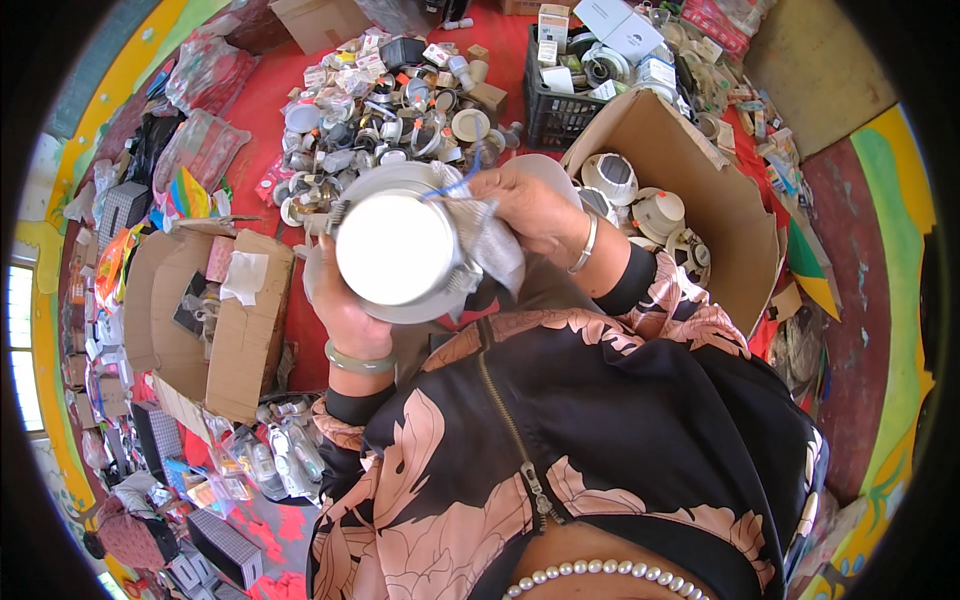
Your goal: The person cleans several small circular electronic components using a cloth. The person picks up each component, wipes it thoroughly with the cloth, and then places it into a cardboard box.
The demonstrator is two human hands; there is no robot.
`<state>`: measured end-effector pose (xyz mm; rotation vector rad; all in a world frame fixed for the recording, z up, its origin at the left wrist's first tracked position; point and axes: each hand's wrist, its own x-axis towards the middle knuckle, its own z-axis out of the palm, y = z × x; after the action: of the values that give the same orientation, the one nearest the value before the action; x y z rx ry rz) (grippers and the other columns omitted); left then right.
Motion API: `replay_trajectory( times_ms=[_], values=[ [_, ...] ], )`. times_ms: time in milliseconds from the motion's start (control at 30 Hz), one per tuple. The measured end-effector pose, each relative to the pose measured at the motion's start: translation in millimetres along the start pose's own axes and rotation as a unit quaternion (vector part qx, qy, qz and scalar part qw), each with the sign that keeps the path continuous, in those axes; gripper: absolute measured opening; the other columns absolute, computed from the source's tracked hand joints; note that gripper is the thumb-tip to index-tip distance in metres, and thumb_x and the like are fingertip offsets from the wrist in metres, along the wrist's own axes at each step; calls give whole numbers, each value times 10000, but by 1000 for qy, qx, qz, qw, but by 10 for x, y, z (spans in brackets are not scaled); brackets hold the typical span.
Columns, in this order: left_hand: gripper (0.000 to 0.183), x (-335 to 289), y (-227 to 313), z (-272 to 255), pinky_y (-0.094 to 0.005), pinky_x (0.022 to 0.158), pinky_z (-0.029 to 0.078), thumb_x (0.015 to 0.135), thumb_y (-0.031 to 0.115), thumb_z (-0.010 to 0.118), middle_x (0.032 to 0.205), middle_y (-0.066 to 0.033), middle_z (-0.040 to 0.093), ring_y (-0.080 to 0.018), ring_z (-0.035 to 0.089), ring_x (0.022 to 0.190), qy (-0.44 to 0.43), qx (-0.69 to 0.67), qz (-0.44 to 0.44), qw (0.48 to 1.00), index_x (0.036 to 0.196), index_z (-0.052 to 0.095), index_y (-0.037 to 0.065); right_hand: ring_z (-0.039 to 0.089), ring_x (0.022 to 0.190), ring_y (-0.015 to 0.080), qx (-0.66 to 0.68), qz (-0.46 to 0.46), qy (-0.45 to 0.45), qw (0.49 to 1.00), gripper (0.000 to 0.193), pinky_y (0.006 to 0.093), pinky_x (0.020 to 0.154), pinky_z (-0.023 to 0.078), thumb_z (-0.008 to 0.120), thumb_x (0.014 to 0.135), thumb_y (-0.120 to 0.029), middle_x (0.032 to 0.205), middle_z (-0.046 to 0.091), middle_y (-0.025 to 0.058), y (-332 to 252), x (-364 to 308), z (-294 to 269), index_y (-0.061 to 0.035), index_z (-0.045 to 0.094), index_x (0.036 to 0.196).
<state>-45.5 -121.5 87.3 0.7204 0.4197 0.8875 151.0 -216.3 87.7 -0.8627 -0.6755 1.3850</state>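
Note:
A round white recessed downlight [395, 250] with a silvery rim is held up in front of my chest. My left hand [345, 305] grips it by its lower left edge. My right hand [535, 212] is closed on a grey cloth [488, 238], which lies against the light's right side. A thin blue strand [455, 186] shows beside the right fingertips; I cannot tell whether it belongs to the cloth or the light. Part of the light's rim is hidden behind the cloth.
A big pile of used lamps and small boxes [400, 110] spreads ahead on a red floor covering. To the right stands an open carton [740, 210] holding several round lights, with a black crate [555, 125] behind it. Another open carton [245, 330] is at the left.

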Motion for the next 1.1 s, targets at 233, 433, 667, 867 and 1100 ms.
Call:
replay_trajectory(
  times_ms=[233,433,667,867,1100],
  values=[
    [409,250,270,-122,-391,949,406,947,291,394,1247,-100,483,-218,493,1116,68,-70,118,988,1250,413,17,583,873,155,-59,14,49,997,247,280,772,476,446,896,-124,943,618,79,333,-131,-466,26,582,1037],
    [413,233,185,-97,-370,959,390,958,300,368,1244,-96,489,-213,487,1124,106,-13,135,985,1256,406,16,577,997,227,52,-259,-23,964,432,362,892,454,445,905,-316,1079,589,117,-518,-223,-87,18,463,1178],
    [390,-29,-56,243,-368,782,443,940,290,387,990,-104,561,-216,552,901,53,319,254,912,1136,465,-39,401,1209,330,-755,-411,4,512,421,441,997,313,482,854,-248,1296,427,151,-200,191,670,-67,458,1233],
    [386,-63,-89,204,-390,718,428,954,266,350,925,-145,566,-254,562,828,13,283,203,937,1104,461,-71,404,1187,367,-598,-423,110,672,372,442,1012,300,463,841,-156,1220,479,189,-11,350,668,0,486,1179],
    [382,-3,-196,85,-332,936,380,973,260,321,1192,-106,508,-199,502,1089,-17,69,141,987,1215,414,-21,428,1193,247,-465,-384,147,784,406,307,1010,320,432,908,-141,1283,450,150,127,549,488,9,393,1284]
  ],
)
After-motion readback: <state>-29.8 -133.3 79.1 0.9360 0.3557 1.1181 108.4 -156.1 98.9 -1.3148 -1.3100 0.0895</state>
